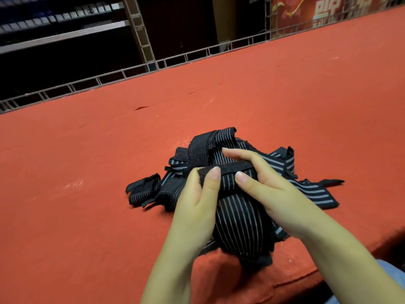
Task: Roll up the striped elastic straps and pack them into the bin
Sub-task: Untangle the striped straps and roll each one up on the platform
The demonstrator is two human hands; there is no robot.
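A black strap with thin white stripes (pixel 238 218) hangs between my hands, its top end folded over into a dark rolled edge. My left hand (pixel 197 200) pinches that edge with the thumb on top. My right hand (pixel 263 183) grips it from the right, thumb in front and fingers curled behind. Behind my hands lies a loose pile of striped straps (pixel 208 148) on the red table (pixel 87 216). A small rolled strap (pixel 142 190) sits at the pile's left. A flat wide-striped strap (pixel 315 194) stretches out to the right. No bin is in view.
The red felt-covered table runs far to the right and back. A low metal rail (pixel 131 72) lines its far edge, with dark shelving (pixel 54 25) behind it. The table's near edge (pixel 306 275) lies just under my right forearm.
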